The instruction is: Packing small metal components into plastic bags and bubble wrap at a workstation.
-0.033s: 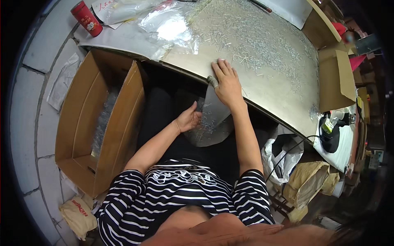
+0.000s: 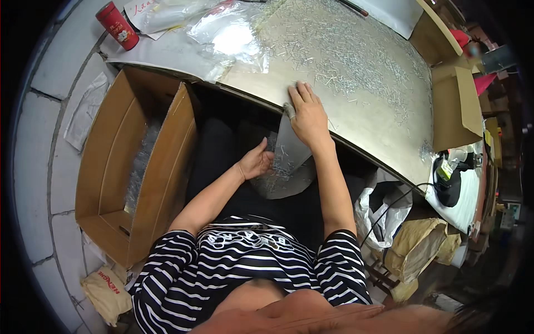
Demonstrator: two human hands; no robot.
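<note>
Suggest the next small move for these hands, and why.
Perhaps slide the right hand farther up the tabletop to draw thin metal pieces nearer: they lie scattered beyond that hand, and the grey tray by the left hand sits below.

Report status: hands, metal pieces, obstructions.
Left hand at left edge of grey tray; right hand on near edge of tabletop.
Small metal pieces in tray and across tabletop.
Cardboard box at left, not between hands.

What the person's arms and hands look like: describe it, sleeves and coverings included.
The left sleeve and right sleeve are black with white stripes, ending near the elbows; the forearms are bare. The right hand wears a greyish covering on its thumb; no glove shows on the left hand.
</note>
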